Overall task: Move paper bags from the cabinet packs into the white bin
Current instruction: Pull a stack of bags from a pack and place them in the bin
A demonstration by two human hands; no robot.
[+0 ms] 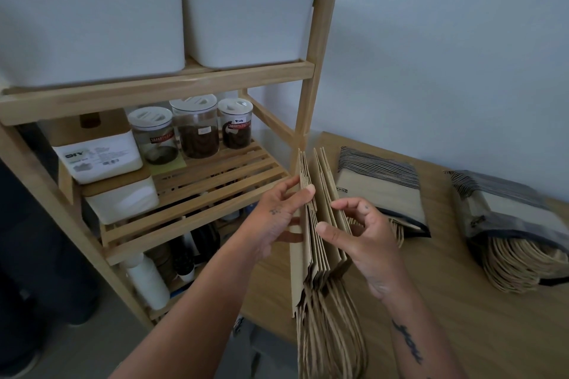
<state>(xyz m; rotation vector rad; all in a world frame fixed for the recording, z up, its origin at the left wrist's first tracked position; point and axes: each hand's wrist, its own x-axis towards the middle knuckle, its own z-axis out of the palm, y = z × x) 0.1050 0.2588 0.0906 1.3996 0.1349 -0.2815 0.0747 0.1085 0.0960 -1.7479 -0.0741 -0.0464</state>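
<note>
A stack of flat brown paper bags (320, 224) stands on edge between my hands, its twisted paper handles hanging down toward me. My left hand (277, 218) grips the stack's left side, fingers hooked over the edge. My right hand (360, 234) holds the right side, thumb and fingers pinching the outer bags. Two opened packs of bags lie on the wooden cabinet top (446, 301): one (381, 191) just beyond my right hand, another (511, 224) at the right edge. Two white bins sit on the rack's top shelf, the right one (246, 28) and the left one (86, 24).
A wooden shelf rack (197, 181) stands left of the cabinet. Its middle shelf carries three clear jars (197, 129) and white boxes (98, 151). Bottles and dark items fill the bottom shelf. A grey wall rises behind.
</note>
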